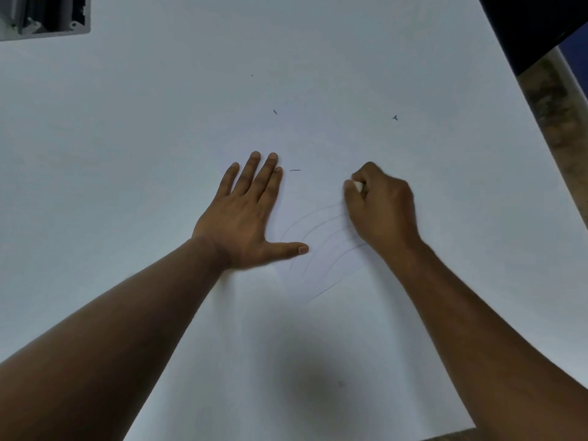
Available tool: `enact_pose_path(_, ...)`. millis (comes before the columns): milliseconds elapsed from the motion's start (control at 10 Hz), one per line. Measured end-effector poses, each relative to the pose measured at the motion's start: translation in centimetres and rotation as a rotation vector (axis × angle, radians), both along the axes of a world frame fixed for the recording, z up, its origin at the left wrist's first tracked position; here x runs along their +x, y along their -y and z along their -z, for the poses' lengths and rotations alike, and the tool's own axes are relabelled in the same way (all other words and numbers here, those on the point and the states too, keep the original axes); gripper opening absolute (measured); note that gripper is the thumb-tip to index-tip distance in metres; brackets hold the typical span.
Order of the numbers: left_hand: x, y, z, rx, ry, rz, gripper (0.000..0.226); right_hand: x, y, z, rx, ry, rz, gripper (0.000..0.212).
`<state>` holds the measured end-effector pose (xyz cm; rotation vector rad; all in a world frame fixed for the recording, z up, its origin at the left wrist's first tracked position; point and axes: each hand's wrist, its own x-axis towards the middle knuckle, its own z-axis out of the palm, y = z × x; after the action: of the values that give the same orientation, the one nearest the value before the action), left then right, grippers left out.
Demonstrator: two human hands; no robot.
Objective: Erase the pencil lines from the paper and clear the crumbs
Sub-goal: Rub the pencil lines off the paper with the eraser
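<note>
Flat on the white worktop (127, 128) lies a sheet of paper (321, 259), its edges hard to tell from the surface around it; only a faint lower edge shows near the bottom of the drawn area. Several curved pencil lines (318, 230) run across it, pale grey arcs between the two hands. The left hand (245, 218) lies palm down with fingers straight and slightly spread, the thumb stretched out to the side toward the arcs, pressing on the sheet just beside them. The right hand (381, 208) is curled into a loose fist around a small white eraser (358, 185), of which only a corner peeps out between thumb and forefinger; the fist sits at the right end of the arcs, on or just above the sheet. A few dark crumbs lie scattered beyond the hands: a short dash (295, 170) just past the left fingertips, a sliver (275, 112) farther up, and a small speck (395, 117) to the right. A grey metal fitting (44, 14) sits at the far left corner
</note>
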<state>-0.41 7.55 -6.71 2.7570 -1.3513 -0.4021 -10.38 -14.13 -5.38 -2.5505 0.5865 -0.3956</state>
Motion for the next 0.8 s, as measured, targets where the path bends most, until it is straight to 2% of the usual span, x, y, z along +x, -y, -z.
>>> enact_pose_path(100, 0.4, -0.2, -0.3, -0.006, -0.004, -0.01, 0.129, 0.2, -0.5, 0.2, -0.066, -0.018, -0.089, 0.013)
enact_pose_path(200, 0.4, 0.6, -0.6, -0.011, -0.002, -0.006, 0.129, 0.2, 2.8, -0.2, -0.171, -0.007, -0.007, 0.015)
enact_pose_path(300, 0.0, 0.3, -0.2, 0.005, -0.008, -0.002, 0.129, 0.3, 4.0, 0.0, -0.113, -0.072, 0.054, 0.013)
enact_pose_path(500, 0.0, 0.3, -0.2, -0.014, -0.007, -0.005, 0.128, -0.3, 3.8, -0.6, 0.056, 0.014, 0.049, 0.016)
enact_pose_path(600, 0.0, 0.3, 0.0, -0.017, -0.007, 0.001, 0.129, -0.6, 1.8, -0.3, 0.014, 0.0, -0.117, 0.014)
enact_pose_path(700, -0.1, 0.3, 0.0, -0.018, -0.001, -0.003, 0.129, -0.8, 2.0, 0.0, -0.128, -0.026, -0.141, 0.016)
enact_pose_path(800, -0.1, 0.3, 0.0, -0.021, -0.008, 0.0, 0.129, -0.2, 4.5, -0.3, -0.136, -0.065, -0.008, 0.014)
